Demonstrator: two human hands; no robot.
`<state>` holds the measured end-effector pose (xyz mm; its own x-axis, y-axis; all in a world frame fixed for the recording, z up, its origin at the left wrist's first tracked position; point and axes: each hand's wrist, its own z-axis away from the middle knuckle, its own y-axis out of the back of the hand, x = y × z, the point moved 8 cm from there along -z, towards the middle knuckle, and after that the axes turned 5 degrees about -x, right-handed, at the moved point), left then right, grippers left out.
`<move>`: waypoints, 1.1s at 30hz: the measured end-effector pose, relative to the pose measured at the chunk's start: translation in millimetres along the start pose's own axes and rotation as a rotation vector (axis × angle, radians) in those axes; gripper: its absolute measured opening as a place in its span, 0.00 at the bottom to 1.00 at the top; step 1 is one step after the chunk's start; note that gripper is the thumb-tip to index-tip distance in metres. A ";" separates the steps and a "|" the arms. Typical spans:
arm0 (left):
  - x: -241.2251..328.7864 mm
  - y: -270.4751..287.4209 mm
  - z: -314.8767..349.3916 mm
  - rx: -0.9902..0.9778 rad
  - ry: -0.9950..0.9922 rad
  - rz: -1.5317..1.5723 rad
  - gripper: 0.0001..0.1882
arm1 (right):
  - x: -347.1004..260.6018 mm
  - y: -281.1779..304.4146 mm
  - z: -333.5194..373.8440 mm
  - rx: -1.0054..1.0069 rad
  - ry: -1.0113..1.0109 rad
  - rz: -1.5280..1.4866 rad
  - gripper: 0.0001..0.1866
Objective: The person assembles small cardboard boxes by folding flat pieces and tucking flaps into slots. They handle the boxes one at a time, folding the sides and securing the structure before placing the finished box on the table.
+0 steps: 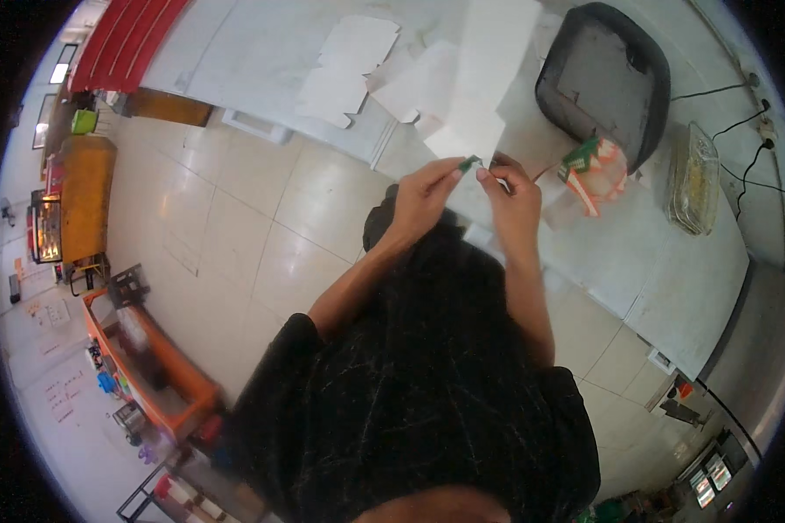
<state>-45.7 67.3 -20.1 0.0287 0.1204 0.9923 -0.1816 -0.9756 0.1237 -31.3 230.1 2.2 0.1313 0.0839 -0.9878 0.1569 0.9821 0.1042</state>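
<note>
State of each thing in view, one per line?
Left hand: pinching small green piece
Right hand: bent close beside it, grip unclear
Leftmost card blank: unfolded, flat
Patterned wrapper: crumpled
Dark tray: uncovered
Clear pack: sealing unclear
Black plug: plugged in
Orange crate: open-topped, holding things

Two hands (423, 202) (515, 205), one small green piece (468, 163), one tabletop (663, 261), one black tray (602, 74), one crumpled wrapper (595, 170), one clear pack (694, 179), one orange crate (197, 395), and at least two white cards (349, 65), overlapping too much for an exact count.
</note>
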 end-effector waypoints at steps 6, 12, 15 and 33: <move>-2.5 -7.9 -5.6 -0.109 -0.022 0.105 0.13 | 4.2 2.9 -10.0 -0.092 0.003 -0.112 0.04; 1.3 -7.5 -10.5 -0.097 -0.025 0.078 0.12 | -1.0 1.5 -18.3 -0.109 0.126 -0.092 0.04; -2.4 -8.2 -11.8 -0.094 -0.042 0.100 0.11 | -6.7 -0.9 -17.8 -0.099 0.163 -0.089 0.04; -15.8 -17.6 -13.2 -0.063 0.078 0.263 0.12 | -19.1 -0.5 -10.5 0.100 0.377 0.109 0.04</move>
<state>-55.9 85.0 -37.9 -0.1031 -0.1195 0.9875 -0.2334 -0.9621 -0.1408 -44.2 229.8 19.8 -0.2128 0.2611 -0.9416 0.2587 0.9443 0.2034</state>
